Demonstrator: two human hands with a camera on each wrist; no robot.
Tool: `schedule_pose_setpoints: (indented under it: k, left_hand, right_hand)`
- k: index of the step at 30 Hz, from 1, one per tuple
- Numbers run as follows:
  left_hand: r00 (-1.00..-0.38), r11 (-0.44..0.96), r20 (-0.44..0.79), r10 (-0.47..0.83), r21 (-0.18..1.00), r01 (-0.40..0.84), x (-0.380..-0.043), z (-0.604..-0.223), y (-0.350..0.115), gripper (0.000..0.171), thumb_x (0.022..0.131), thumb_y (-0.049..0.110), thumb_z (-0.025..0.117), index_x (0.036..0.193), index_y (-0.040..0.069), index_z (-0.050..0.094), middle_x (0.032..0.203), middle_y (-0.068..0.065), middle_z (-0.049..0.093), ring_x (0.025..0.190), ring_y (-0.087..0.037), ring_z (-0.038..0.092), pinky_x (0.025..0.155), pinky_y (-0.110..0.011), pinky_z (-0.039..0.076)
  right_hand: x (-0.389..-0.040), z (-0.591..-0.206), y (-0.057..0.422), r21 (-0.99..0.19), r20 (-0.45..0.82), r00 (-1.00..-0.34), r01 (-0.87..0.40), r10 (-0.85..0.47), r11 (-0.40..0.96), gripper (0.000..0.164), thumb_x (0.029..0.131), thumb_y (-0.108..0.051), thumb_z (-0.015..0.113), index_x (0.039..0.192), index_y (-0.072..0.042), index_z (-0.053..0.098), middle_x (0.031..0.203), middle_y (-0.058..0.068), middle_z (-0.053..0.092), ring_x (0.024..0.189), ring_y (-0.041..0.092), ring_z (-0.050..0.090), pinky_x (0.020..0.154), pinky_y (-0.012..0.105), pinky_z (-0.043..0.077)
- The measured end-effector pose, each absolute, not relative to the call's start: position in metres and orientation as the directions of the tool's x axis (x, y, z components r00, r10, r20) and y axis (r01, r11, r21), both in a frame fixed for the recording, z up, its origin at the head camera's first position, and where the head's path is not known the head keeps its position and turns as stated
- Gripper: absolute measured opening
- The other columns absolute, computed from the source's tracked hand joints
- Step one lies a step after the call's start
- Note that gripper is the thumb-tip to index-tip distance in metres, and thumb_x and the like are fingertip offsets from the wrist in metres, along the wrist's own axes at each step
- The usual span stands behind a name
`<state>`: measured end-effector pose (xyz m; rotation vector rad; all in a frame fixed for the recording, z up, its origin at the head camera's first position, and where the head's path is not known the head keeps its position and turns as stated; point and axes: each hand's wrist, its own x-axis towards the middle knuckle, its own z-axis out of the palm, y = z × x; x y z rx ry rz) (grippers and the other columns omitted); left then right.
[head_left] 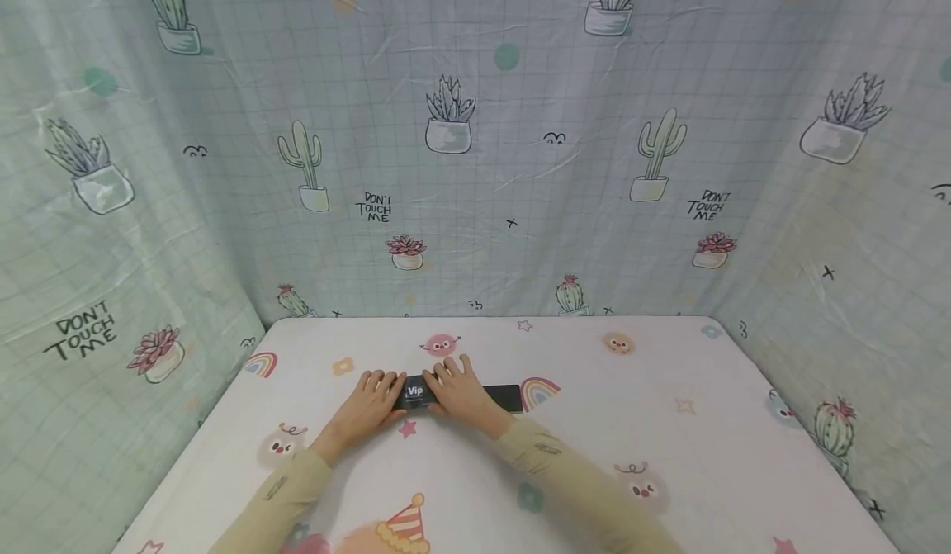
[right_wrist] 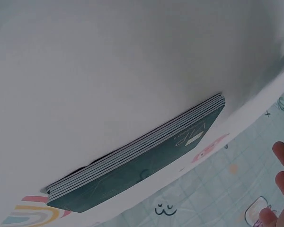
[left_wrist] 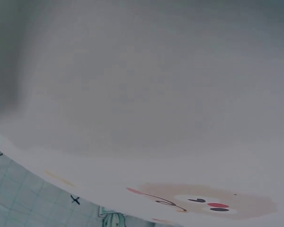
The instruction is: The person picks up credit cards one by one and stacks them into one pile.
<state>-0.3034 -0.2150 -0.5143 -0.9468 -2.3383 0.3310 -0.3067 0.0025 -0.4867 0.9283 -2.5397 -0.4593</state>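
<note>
A dark card with white "Vip" lettering lies between the two hands near the middle of the table; whether more cards are under it cannot be told. My left hand holds its left end, fingers along the far edge and thumb at the near edge. On its right end, my right hand grips it the same way, some fingers raised. Just right of that hand sits a neat stack of dark VIP cards, partly hidden by the hand in the head view. The left wrist view shows neither hand clearly.
A pale cloth with cartoon prints covers the table. Cactus-printed curtains stand at the back and both sides. A printed rainbow lies beside the stack's right end.
</note>
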Motion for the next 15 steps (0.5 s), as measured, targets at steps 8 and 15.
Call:
schedule_pose_setpoints:
  k: [8, 15]
  left_hand:
    - [-0.567, 0.708, 0.424, 0.706, -0.432, 0.559, -0.297, -0.516, -0.214, 0.062, 0.079, 0.042, 0.060, 0.124, 0.000, 0.048, 0.106, -0.013, 0.054, 0.096, -0.028, 0.047, 0.087, -0.042, 0.039]
    - [-0.581, 0.709, 0.407, 0.705, -0.432, 0.557, -0.291, -0.516, -0.210, 0.060, 0.082, 0.044, 0.057, 0.124, 0.002, 0.048, 0.108, -0.012, 0.054, 0.097, -0.026, 0.047, 0.087, -0.041, 0.038]
  right_hand:
    - [-0.300, -0.487, 0.006, 0.451, 0.280, -0.674, -0.537, -0.684, 0.713, 0.058, 0.083, -0.057, 0.046, 0.129, -0.022, 0.045, 0.113, -0.003, 0.053, 0.107, 0.016, 0.044, 0.095, 0.042, 0.034]
    - [-0.294, -0.488, 0.011, 0.452, 0.285, -0.673, -0.533, -0.682, 0.715, 0.057, 0.082, -0.058, 0.047, 0.127, -0.022, 0.047, 0.111, -0.002, 0.054, 0.106, 0.017, 0.045, 0.095, 0.042, 0.035]
